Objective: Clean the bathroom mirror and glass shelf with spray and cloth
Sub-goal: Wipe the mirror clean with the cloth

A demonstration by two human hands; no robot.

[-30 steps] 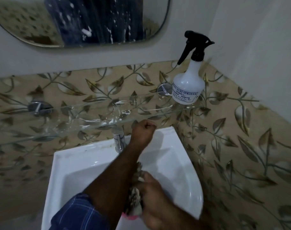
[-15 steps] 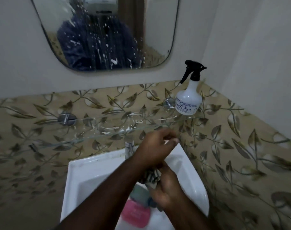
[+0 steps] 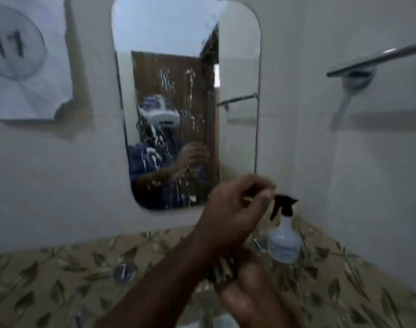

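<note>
White wall's mirror (image 3: 185, 67) looks streaked, apparently with foam.

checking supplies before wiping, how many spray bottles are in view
1. The spray bottle stands at the right end of the glass shelf, right of the mirror's lower corner. The hands and forearm may hide part of the shelf.

Left grip (image 3: 235, 209) is raised before the mirror's (image 3: 185, 67) lower right corner; the glass above and left of it is unobstructed. Just right of the grip the spray bottle (image 3: 284, 242) stands on the shelf, blocking a sideways pass. Directly below, the right grip (image 3: 247, 292) with the cloth (image 3: 222, 271) closes the way down. A towel bar (image 3: 377, 59) projects well up-right.
</note>
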